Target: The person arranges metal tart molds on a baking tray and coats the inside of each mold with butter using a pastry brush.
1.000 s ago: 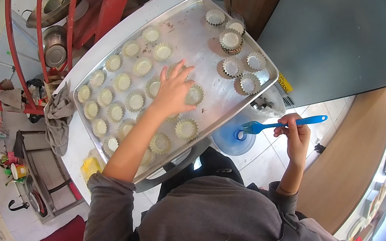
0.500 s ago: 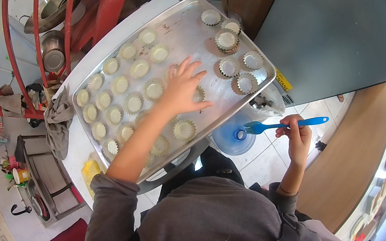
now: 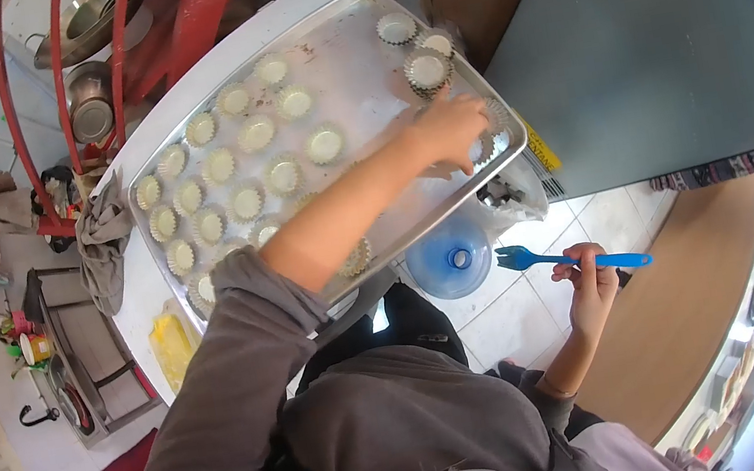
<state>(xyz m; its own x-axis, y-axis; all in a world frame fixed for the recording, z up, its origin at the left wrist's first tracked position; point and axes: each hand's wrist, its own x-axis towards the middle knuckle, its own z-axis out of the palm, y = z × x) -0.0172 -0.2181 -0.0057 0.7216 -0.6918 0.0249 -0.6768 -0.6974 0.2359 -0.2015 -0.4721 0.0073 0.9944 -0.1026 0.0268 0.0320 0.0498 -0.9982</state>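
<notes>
My left hand (image 3: 451,128) reaches over the right end of a large metal baking tray (image 3: 380,253). Its fingers are bent and its thumb stands apart, above fluted tart tins (image 3: 482,150) that it partly covers; I cannot make out a tin in its grasp. Just beyond it is a small stack of tart tins (image 3: 427,69). More fluted tins (image 3: 284,174) stand in rows on the tray's left part, some hidden under my forearm. Away from the tray, my right hand (image 3: 589,289) is closed round the handle of a blue silicone brush (image 3: 538,258), its head pointing left.
The tray lies on a white table (image 3: 142,342) with a yellow packet (image 3: 174,354) at its near left corner. Below the tray's right side stand a blue water jug (image 3: 448,259) and a plastic bag (image 3: 514,194). A grey panel (image 3: 633,47) rises at the right.
My left hand has moved right, from the middle of the tray to the tins at its right end. My right hand still holds the brush, slightly lower and tilted differently.
</notes>
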